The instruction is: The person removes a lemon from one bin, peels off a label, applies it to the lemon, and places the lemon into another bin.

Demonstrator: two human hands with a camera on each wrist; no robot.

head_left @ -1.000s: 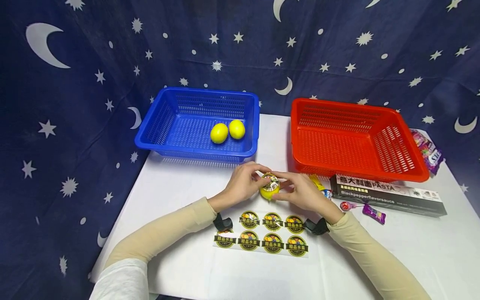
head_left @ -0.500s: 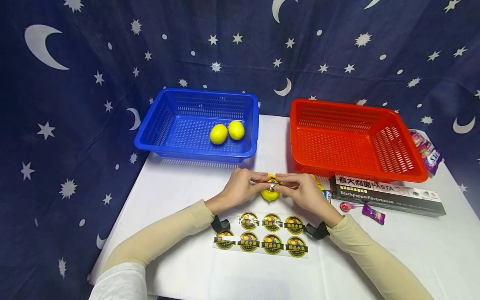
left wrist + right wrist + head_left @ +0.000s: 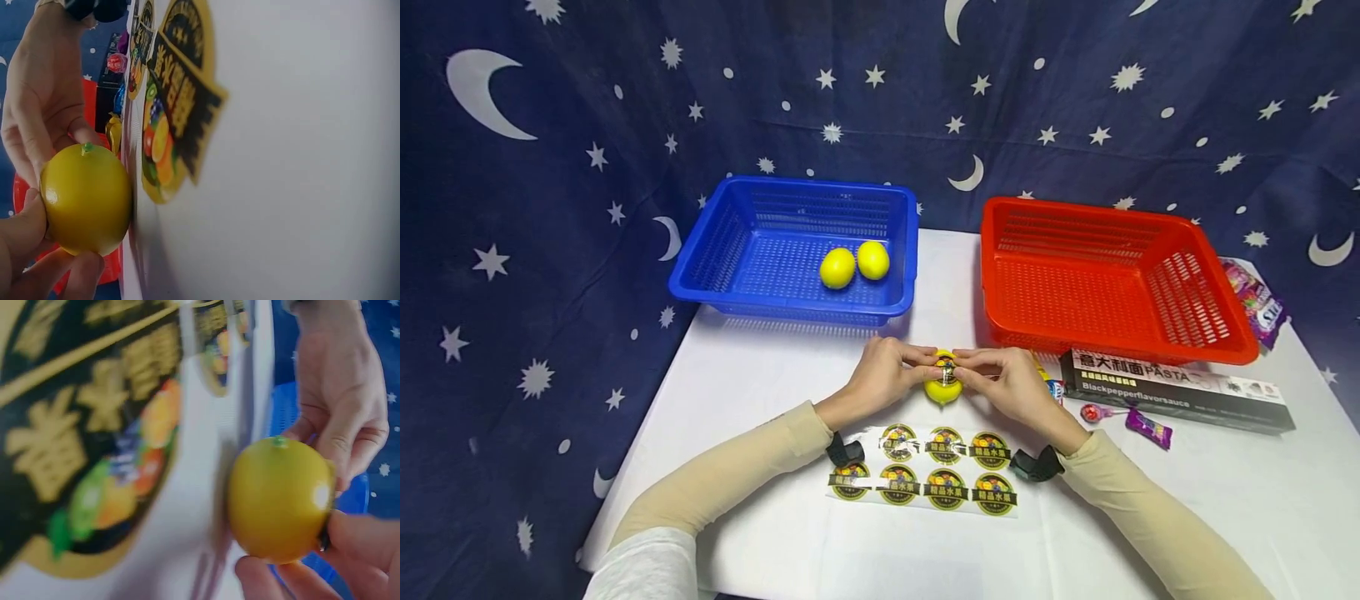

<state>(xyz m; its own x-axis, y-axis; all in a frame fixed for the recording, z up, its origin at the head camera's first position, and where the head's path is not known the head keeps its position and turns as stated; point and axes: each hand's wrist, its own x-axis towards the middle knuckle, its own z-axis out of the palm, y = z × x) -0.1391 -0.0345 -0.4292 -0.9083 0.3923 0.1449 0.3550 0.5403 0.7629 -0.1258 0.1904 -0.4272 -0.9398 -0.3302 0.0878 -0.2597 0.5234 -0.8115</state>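
A yellow lemon (image 3: 943, 390) sits low over the white table between both hands, its green stem tip showing in the wrist views. On its upper side lies a round black-and-gold fruit sticker (image 3: 947, 367). From the left, my left hand (image 3: 886, 371) grips the lemon with thumb and fingers. My right hand (image 3: 1004, 382) holds it from the other side, its thumb at the sticker's edge. In the left wrist view the lemon (image 3: 87, 200) has fingertips around its upper and lower sides. Just in front of the hands lies a sheet of matching stickers (image 3: 921, 468).
A blue basket (image 3: 790, 307) with two lemons (image 3: 838, 268) stands at back left, a red basket (image 3: 1120, 350) at back right. Right of the hands lie a black pasta box (image 3: 1180, 396), a lollipop (image 3: 1092, 412) and a purple-wrapped candy (image 3: 1148, 427). A purple snack bag (image 3: 1262, 308) is behind.
Both hands have drawn into a matching grip on the lemon, thumbs moved onto the sticker. The sticker has gone from a loose, shiny disc on top to lying against the lemon's skin.
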